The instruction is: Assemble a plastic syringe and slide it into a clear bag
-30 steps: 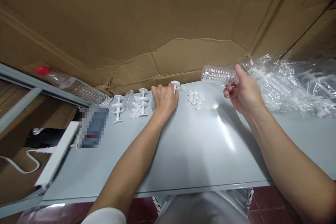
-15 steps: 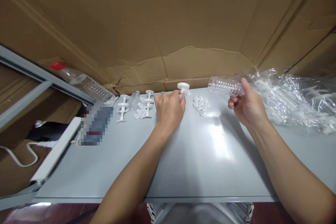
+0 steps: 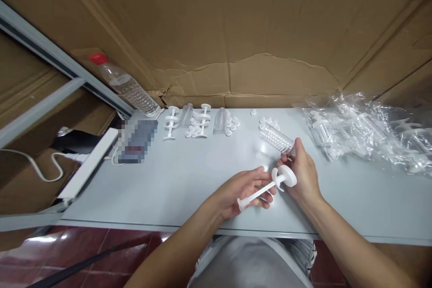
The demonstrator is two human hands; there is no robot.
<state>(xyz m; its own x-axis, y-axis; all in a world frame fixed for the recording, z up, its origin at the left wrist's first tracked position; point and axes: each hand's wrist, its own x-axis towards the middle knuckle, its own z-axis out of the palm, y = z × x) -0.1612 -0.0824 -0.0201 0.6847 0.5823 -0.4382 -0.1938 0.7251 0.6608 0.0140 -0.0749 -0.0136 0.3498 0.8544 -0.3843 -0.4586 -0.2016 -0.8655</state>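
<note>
My right hand (image 3: 304, 175) is closed round one end of a clear ribbed plastic tube (image 3: 276, 138), which points up and left over small white round caps (image 3: 269, 121). A white plunger (image 3: 259, 194) with a wide round end and a curved flange lies across the fingers of my left hand (image 3: 248, 191), palm up near the table's front. The plunger's round end is close below my right hand; whether they touch I cannot tell. Farther back lie another clear ribbed tube (image 3: 220, 120) with white caps (image 3: 232, 122) beside it, and a white plunger (image 3: 203, 120).
Clear plastic bags (image 3: 364, 130) of similar white and clear parts cover the right of the grey table (image 3: 189, 184). At left are a water bottle (image 3: 130, 90), a blurred-out flat object (image 3: 138, 141) and a white power strip (image 3: 89, 164). Cardboard (image 3: 263, 22) stands behind.
My left hand has come from the back of the table to the front, bringing the plunger. My right hand has lowered and moved left with the tube. The view has shifted.
</note>
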